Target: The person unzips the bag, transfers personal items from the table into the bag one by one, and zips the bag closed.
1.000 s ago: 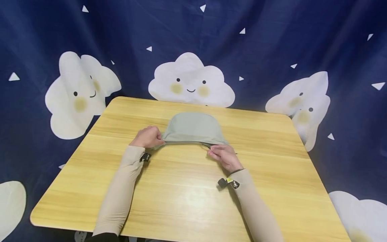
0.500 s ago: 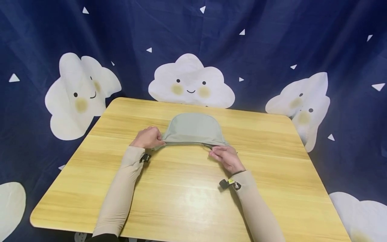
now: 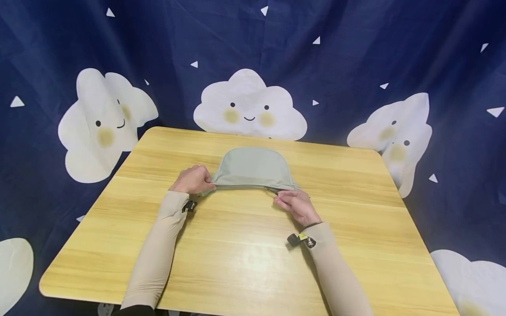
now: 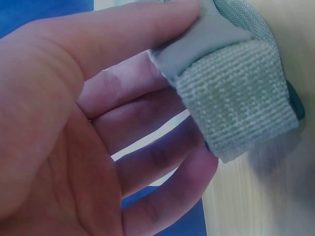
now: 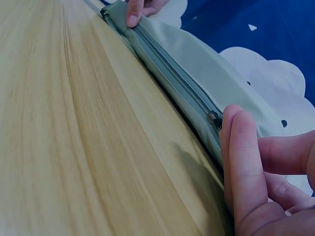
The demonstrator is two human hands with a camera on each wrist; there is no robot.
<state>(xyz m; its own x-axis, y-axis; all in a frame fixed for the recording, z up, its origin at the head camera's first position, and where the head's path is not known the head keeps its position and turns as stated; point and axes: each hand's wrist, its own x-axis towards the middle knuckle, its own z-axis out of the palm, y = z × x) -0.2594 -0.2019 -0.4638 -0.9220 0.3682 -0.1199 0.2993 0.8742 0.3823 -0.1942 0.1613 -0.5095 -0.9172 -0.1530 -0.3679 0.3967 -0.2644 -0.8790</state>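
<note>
A pale grey-green waist bag [image 3: 253,166] lies on the table, its zipped edge toward me. My left hand [image 3: 193,179] pinches the bag's left end between thumb and fingers. In the left wrist view, a strip of woven webbing [image 4: 241,98] sticks out past the fingers of that hand. Near the bag's right end, my right hand [image 3: 297,206] pinches at the zipper, the pull itself hidden behind its fingertips. The dark zipper slider [image 5: 215,119] shows right beside those fingertips in the right wrist view. From there to the left hand, the zipper teeth [image 5: 172,66] run as a joined line.
The light wooden table [image 3: 237,263] has rounded corners. A dark blue curtain [image 3: 170,35] with smiling white clouds hangs behind and beside it. Small dark cameras, such as the right one [image 3: 293,239], sit on both wrists over beige sleeves.
My right hand has shifted slightly to the right along the bag's edge, and the zipper slider with it. The left hand keeps its hold on the left end.
</note>
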